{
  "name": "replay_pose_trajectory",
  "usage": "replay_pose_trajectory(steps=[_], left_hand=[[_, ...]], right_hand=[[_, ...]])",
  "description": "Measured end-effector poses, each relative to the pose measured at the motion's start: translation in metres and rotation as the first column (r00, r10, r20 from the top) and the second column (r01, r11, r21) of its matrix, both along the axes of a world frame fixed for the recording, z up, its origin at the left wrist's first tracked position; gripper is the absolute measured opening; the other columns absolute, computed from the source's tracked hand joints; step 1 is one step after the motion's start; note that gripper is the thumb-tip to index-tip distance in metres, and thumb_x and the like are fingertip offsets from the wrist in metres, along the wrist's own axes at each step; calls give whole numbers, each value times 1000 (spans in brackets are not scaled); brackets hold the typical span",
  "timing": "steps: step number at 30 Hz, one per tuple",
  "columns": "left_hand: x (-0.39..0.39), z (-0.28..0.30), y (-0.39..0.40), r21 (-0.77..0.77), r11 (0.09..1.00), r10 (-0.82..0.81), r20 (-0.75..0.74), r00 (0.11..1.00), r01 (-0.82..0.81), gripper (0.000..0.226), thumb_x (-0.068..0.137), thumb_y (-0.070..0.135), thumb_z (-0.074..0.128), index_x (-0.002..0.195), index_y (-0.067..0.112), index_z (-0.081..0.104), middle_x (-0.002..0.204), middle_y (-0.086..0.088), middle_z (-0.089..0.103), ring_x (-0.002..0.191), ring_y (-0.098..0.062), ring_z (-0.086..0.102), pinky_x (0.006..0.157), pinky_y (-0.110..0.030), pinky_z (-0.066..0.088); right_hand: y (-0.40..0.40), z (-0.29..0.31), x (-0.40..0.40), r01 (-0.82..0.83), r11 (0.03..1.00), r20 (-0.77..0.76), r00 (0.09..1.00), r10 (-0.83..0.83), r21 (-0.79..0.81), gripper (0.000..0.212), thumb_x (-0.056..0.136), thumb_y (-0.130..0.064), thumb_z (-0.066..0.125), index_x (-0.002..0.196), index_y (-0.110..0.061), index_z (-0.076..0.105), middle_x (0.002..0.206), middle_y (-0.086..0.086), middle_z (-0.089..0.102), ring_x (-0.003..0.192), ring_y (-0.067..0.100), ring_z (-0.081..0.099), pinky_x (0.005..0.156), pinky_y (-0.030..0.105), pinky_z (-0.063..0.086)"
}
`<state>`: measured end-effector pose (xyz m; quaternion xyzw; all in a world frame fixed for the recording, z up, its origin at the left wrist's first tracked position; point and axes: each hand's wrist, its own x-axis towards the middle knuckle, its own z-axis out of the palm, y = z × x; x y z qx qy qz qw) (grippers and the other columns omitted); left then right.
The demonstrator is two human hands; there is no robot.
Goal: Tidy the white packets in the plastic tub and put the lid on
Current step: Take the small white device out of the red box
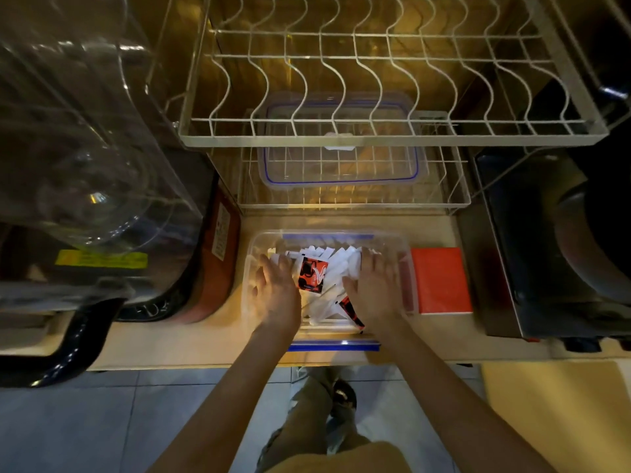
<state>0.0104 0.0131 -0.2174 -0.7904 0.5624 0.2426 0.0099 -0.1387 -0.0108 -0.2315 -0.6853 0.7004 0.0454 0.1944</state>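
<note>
Head view shows both hands lowered into the clear plastic tub point(254, 247), which sits on the desk point(205, 343) at its near edge. The left hand point(276, 288) and right hand point(372, 288) are laid flat on the pile of white packets point(338, 264) with fingers spread and straight; each grip is wide and nothing is pinched. The packets lie loose and crossed between and beneath the two hands; they cannot be counted exactly, but more than a dozen are judged to be there. Two red-and-black sachets are seen among them: one point(312, 274) between the hands, one point(351, 310) by the right wrist. The packets are judged light, thin, limp and somewhat slippery, so they are best pressed and squared from both sides with flat palms rather than picked singly. One lid point(341, 165), clear with a blue seal, rests beyond the fingertips on the lower wire shelf of the dish rack point(375, 139). It is judged stiff and light, and is best taken by its two short edges. One red box point(440, 278) stands just outside the right hand, touching the tub.
</note>
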Motion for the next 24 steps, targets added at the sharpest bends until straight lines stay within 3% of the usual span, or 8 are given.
replay_pose_trajectory(steps=[4,7,12,15,17,20,22,24], left_hand=[[-4,-4,-9,13,1000,26,58,998,-27,51,89,4,46,135,8,25,134,-25,39,121,-38,42,97,-42,42],[1,-4,-12,11,1000,-1,71,997,0,54,86,-2,47,135,7,24,129,-24,41,118,-37,45,95,-41,44],[4,24,-21,15,1000,-16,-62,998,17,51,85,-2,45,132,13,34,129,-23,43,120,-40,43,97,-47,43],[-7,57,-30,-75,988,-144,-152,978,134,40,84,10,56,123,12,47,119,-18,57,111,-34,54,88,-38,46],[-21,81,-38,-105,979,-202,-370,907,176,39,81,12,63,118,15,54,109,-7,63,105,-26,59,81,-25,44],[-53,102,-53,-41,972,-189,-722,665,232,40,76,6,69,110,24,59,104,7,58,103,-13,56,80,-14,44],[-78,102,-63,-23,956,-194,-799,570,293,42,76,2,69,114,17,59,109,4,58,106,-10,53,81,-10,44],[-103,94,-71,-72,939,-260,-791,555,337,43,75,1,70,115,11,58,112,2,59,105,-8,54,76,0,42]], right_hand=[[-3,-5,0,-23,999,-57,998,20,-46,59,93,-39,43,140,-8,26,141,17,41,131,31,36,113,44,23],[-3,0,-1,8,999,-12,1000,-8,-35,57,92,-36,47,138,-8,29,138,18,42,128,32,38,110,41,29],[1,31,-12,112,989,249,965,-85,-97,55,85,-33,60,133,-15,40,143,11,39,130,28,39,103,40,42],[7,57,-23,244,959,381,908,-174,-143,55,82,-36,65,131,-20,43,136,8,44,117,26,50,91,36,49],[10,72,-34,335,932,447,861,-242,-141,53,82,-33,66,129,-18,45,128,9,48,110,26,52,86,34,47],[17,84,-54,491,859,552,760,-344,-141,55,79,-30,68,128,-15,46,122,8,51,109,22,51,87,30,44],[23,84,-67,623,768,615,666,-421,-149,57,77,-27,71,127,-16,45,121,5,52,112,20,50,90,30,44],[29,81,-79,737,663,633,577,-516,-132,61,77,-22,70,129,-15,42,125,6,52,118,20,48,95,30,41]])
